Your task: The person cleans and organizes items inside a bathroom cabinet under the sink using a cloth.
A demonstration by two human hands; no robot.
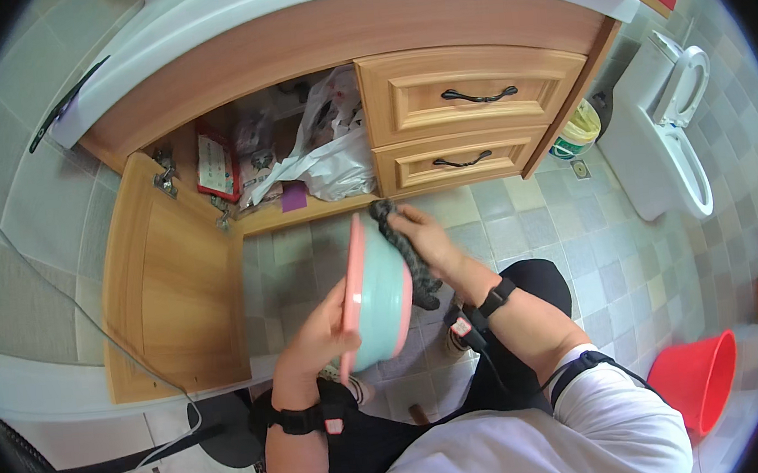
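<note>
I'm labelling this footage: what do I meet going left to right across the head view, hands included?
Open cabinet door, left hand, pink-and-green basin, dark grey cloth, right hand, lined bin, toilet.

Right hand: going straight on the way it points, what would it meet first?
The dark grey cloth it holds; past that, seemingly the cabinet's lower front edge, though depth is unclear.

The swung-out cupboard door (173, 299) bars the left; a white plastic bag (345, 160) crowds the cupboard (331, 208). The basin (380, 299) blocks the way between left hand (319, 327) and right hand (426, 239). Farther right, tiled floor (522, 219) leaves passing room toward the toilet (656, 158).
</note>
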